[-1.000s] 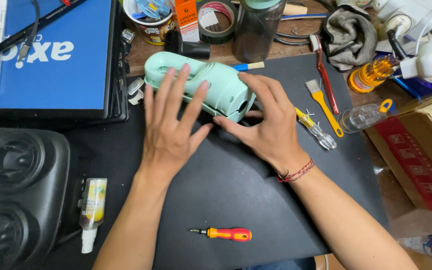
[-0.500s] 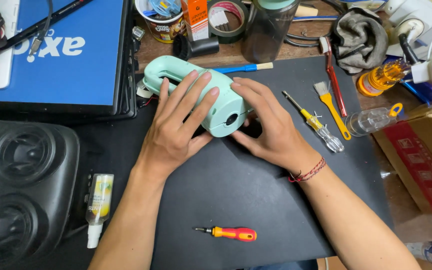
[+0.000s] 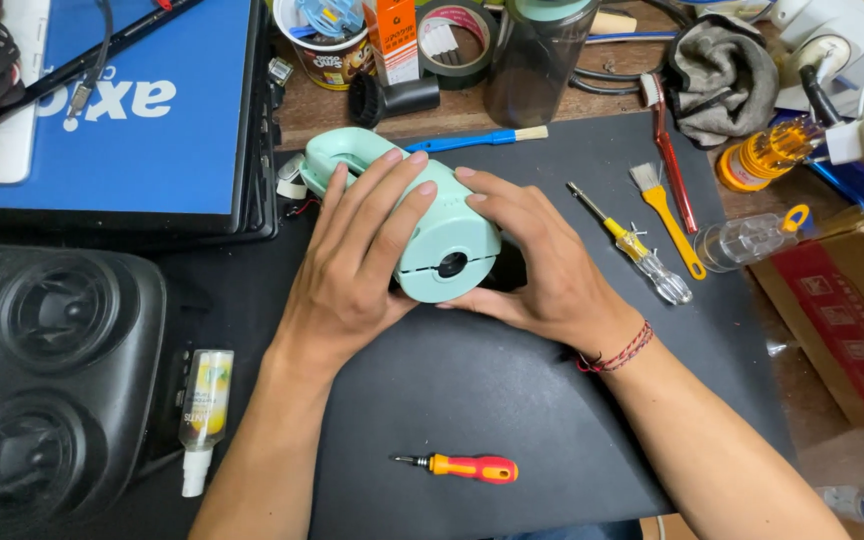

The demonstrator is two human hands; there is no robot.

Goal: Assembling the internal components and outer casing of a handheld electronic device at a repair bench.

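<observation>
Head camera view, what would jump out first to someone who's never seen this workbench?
The mint-green handheld appliance at the centre of the black mat, gripped from both sides by the left hand and the right hand. Next, the small orange-and-red screwdriver lying alone on the mat near the bottom edge, and the blue box lid at the upper left.
</observation>
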